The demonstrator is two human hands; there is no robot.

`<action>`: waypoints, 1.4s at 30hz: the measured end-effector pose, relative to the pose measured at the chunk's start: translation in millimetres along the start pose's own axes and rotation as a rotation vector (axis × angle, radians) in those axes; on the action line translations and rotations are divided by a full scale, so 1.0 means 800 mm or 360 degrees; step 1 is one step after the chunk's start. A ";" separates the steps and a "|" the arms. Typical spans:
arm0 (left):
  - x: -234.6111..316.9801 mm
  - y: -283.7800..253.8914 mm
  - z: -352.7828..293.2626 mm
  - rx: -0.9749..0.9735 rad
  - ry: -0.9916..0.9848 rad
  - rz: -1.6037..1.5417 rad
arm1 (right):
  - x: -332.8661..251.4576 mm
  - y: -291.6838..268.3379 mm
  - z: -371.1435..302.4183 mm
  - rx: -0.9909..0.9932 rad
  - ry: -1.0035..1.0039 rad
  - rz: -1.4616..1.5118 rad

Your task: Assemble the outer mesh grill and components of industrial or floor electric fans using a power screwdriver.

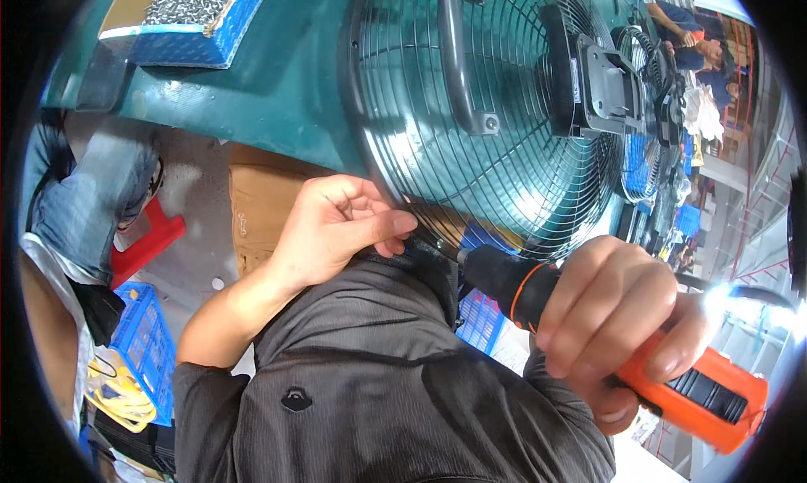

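A large black wire-guarded fan [597, 88] stands over the near edge of the green table, its round rim toward me. At the lower part of that rim, my left hand [332, 231] has thumb and fingertips pinched together; whatever is between them is too small to make out. My right hand [609, 311] is wrapped round an orange and black power screwdriver [702, 399]. Its black nose points left, with the tip close to the fan's lower rim, just right of my left fingertips. Whether the tip touches anything cannot be told.
An open blue box of small metal screws [189, 4] sits on the green table [252, 105]. A person's jeans-clad leg [101, 197], a red stool [151, 243] and a blue crate [151, 340] are at left. A cardboard box [252, 205] stands below the table; more fans [643, 54] line the right.
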State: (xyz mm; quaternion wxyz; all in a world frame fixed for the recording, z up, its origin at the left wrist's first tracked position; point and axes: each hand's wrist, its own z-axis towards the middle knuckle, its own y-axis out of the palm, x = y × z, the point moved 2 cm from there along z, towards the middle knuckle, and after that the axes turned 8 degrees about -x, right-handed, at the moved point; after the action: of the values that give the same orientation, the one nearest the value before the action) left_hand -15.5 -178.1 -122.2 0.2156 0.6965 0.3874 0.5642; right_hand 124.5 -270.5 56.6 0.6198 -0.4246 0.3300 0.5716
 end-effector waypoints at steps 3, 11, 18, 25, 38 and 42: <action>-0.004 0.004 0.004 -0.0001 0.0009 -0.0021 | 0.000 -0.015 0.001 -0.0245 0.0015 0.0159; -0.012 -0.001 0.006 -0.0023 0.0036 0.0061 | 0.025 -0.047 0.013 -0.0265 0.0139 0.0504; -0.007 0.002 0.004 0.0001 -0.0030 -0.0016 | 0.028 -0.051 0.016 -0.0427 0.0043 0.0697; -0.006 0.004 0.004 0.0029 -0.0030 -0.0098 | 0.028 -0.041 0.025 -0.0518 0.0053 0.0749; 0.088 0.001 -0.039 0.0320 0.1221 0.2412 | -0.025 -0.038 -0.019 -0.0320 -0.0290 0.0799; 0.151 0.049 -0.017 -0.0039 0.1364 0.3163 | -0.054 -0.053 -0.077 0.0218 -0.0516 0.0721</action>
State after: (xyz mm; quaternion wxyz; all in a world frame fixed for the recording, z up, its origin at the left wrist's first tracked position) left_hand -9.6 -109.3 -14.6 -0.4848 0.4415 -0.3132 0.6870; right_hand 165.3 -344.3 75.1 0.5483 -0.2002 0.3509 0.7322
